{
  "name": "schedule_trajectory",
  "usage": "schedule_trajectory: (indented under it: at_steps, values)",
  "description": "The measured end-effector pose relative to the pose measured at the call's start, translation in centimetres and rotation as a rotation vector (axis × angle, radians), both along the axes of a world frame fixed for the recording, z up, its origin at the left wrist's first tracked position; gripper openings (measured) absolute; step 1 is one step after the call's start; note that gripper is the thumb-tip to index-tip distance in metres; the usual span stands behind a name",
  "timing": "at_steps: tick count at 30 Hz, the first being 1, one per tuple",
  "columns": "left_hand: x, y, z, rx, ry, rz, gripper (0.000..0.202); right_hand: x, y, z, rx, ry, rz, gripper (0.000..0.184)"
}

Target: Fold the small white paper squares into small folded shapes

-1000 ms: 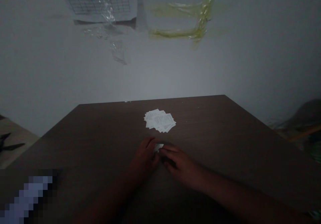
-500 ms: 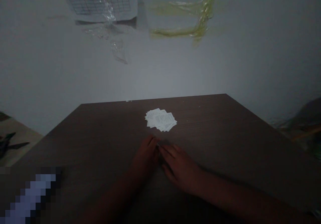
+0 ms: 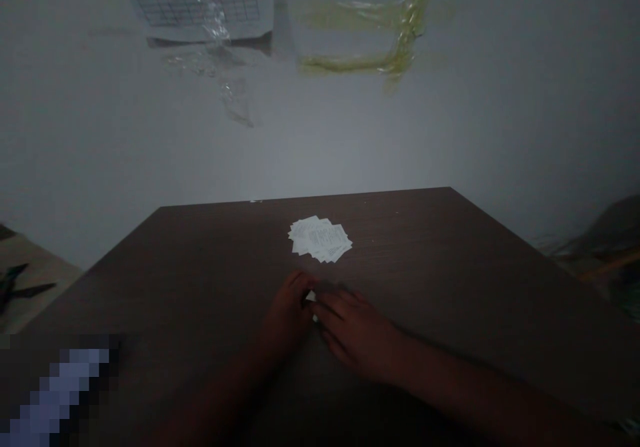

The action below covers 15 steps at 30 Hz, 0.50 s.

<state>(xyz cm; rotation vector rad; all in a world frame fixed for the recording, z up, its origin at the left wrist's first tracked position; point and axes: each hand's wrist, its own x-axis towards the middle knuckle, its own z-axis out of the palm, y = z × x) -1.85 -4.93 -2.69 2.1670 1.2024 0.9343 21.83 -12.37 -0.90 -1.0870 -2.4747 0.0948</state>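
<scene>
Over the near middle of the table my left hand (image 3: 290,310) and my right hand (image 3: 357,330) meet, fingertips close together. Both are closed around a small white paper slip (image 3: 311,296), which is mostly covered by the fingers. Just beyond the fingertips lies a loose, overlapping pile of white paper slips (image 3: 321,239) with printed text on them. Neither hand touches that pile. The dim light hides how the fingers of my left hand are placed underneath.
The dark brown table (image 3: 425,253) ends at a pale wall (image 3: 350,133). On the wall hang a gridded sheet (image 3: 195,0) and yellowish tape (image 3: 350,65). A blurred-out pale object (image 3: 55,393) lies at the lower left. Dark bladed things (image 3: 30,291) are beyond the left edge.
The fingers have shifted a little around the paper slip, and more of its white surface shows between them. The pile stays as it was.
</scene>
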Motion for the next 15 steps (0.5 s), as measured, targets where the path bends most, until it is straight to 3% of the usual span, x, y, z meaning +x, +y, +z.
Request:
schedule_trajectory:
  at_steps: [6, 15]
  values:
    - [-0.20, -0.23, 0.59, 0.040, -0.014, -0.086, 0.058, 0.61, 0.13, -0.20, -0.065, 0.100, 0.068, 0.055]
    - [-0.18, -0.17, 0.22, 0.138, 0.090, -0.017, 0.055, 0.60, -0.25, -0.96, -0.090, 0.245, 0.073, 0.051]
